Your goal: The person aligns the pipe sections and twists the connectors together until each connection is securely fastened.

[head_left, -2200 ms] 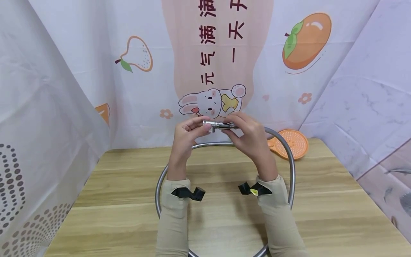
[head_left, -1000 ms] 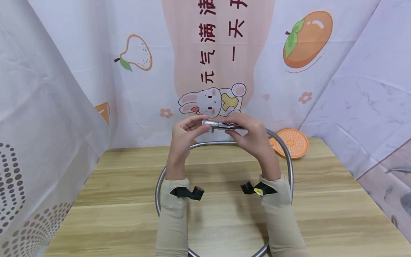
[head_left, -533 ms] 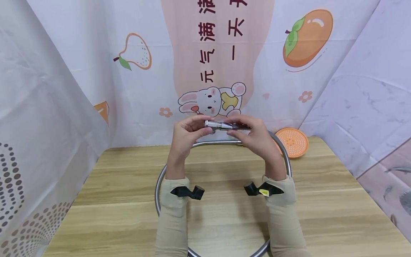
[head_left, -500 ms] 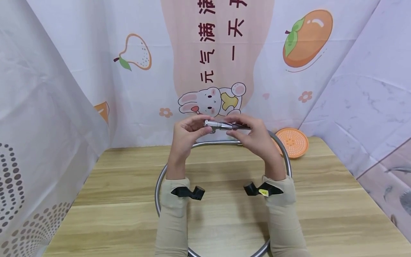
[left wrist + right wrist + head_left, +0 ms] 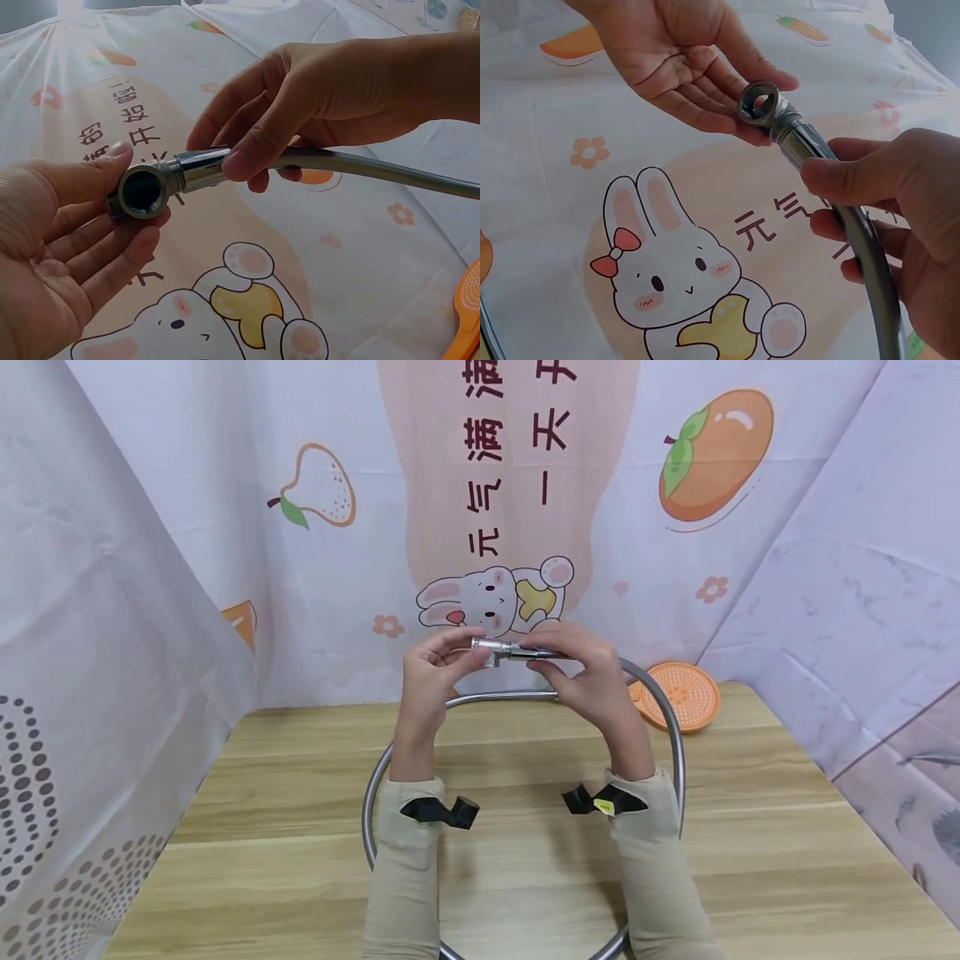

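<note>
In the head view my left hand (image 5: 431, 681) pinches a silver threaded pipe fitting (image 5: 489, 647) between thumb and fingers, above the table's back edge. Its round threaded opening shows in both wrist views. The hose's tapered chrome nut (image 5: 204, 166) meets the fitting end to end. My right hand (image 5: 600, 685) grips that nut with thumb and fingertips, partly covering it. From there the grey metal shower hose (image 5: 667, 702) trails in a wide loop around and under my forearms. How far the nut is threaded on cannot be seen.
An orange perforated shower head (image 5: 682, 695) lies at the table's back right, its handle partly hidden by the hose and right arm. The wooden table (image 5: 300, 810) ends at a printed cloth backdrop (image 5: 330, 610) close behind my hands.
Over the first frames my right hand shifts rightward along the nut and hose, then moves slightly back left by now. My left hand keeps its hold on the fitting, almost in place.
</note>
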Demonstrator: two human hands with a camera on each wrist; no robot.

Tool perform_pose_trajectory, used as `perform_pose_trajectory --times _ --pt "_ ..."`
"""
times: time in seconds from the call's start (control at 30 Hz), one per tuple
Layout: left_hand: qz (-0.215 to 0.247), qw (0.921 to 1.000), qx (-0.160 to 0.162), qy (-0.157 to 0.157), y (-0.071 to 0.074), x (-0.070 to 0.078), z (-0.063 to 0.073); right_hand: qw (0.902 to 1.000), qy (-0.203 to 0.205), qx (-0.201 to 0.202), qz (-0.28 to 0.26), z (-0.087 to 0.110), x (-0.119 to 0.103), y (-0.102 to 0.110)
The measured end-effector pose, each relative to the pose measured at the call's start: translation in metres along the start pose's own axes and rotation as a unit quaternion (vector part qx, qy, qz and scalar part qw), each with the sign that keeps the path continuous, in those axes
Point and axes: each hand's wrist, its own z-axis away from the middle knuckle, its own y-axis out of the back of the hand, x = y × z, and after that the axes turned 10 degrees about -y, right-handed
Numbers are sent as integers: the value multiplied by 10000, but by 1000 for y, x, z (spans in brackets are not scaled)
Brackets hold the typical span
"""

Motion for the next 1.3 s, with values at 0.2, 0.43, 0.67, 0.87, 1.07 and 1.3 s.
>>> perform_pose_trajectory --times 0.2,0.43,0.67,0.87,1.07,1.3 --pt "26 9986 -499 -168 3 2 0 9963 -773 -226 -307 1 -5 4" --pt "6 9961 -802 -355 4 5 -1 9904 -1280 -506 -146 1 -13 8" --pt "-89 9996 -282 -42 0 4 -1 9974 -557 -272 379 0 -9 1" --pt "29 9999 26 135 -1 5 -1 9928 388 200 1118 -2 -6 -5" --pt "-4 10000 -91 13 1 5 -1 9949 401 229 902 -3 -5 -5" --pt "1 9987 -456 -223 4 5 1 9988 132 93 470 0 -4 -3"
